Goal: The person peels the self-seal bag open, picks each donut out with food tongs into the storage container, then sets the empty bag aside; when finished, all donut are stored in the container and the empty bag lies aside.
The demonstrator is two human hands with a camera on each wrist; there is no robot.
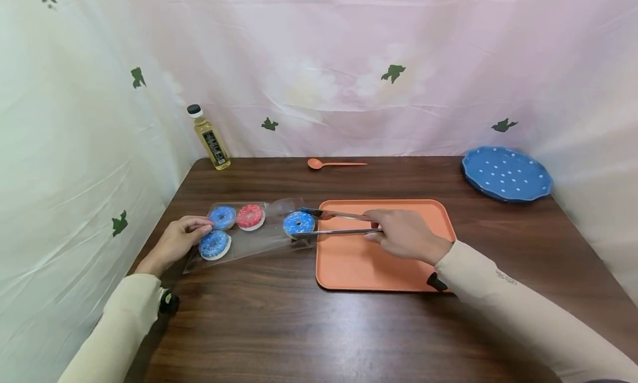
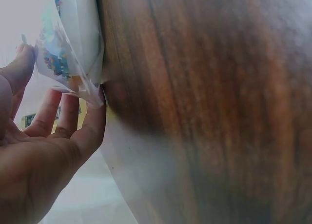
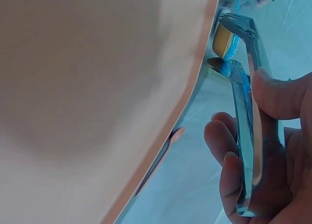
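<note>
A clear plastic bag [image 1: 256, 243] lies on the table, holding two blue toy donuts, an upper one [image 1: 222, 212] and a lower one [image 1: 214, 243], and a red one [image 1: 250, 215]. My left hand [image 1: 174, 240] pinches the bag's left end; in the left wrist view its thumb and fingers [image 2: 45, 114] grip the plastic. Metal tongs [image 1: 344, 232] are in my right hand [image 1: 406, 233], over the tray. Between the tongs' tips is another blue donut [image 1: 299, 216], at the bag's right end. The right wrist view shows that donut's tan side [image 3: 223, 41] between the tips.
An orange tray [image 1: 359, 269] sits right of the bag. Behind it lies an orange spoon [image 1: 315, 163]. An oil bottle [image 1: 211, 142] stands at the back left corner, and a blue dotted plate [image 1: 508, 175] at the back right. Fabric walls [image 1: 319, 95] enclose the table [image 1: 279, 333].
</note>
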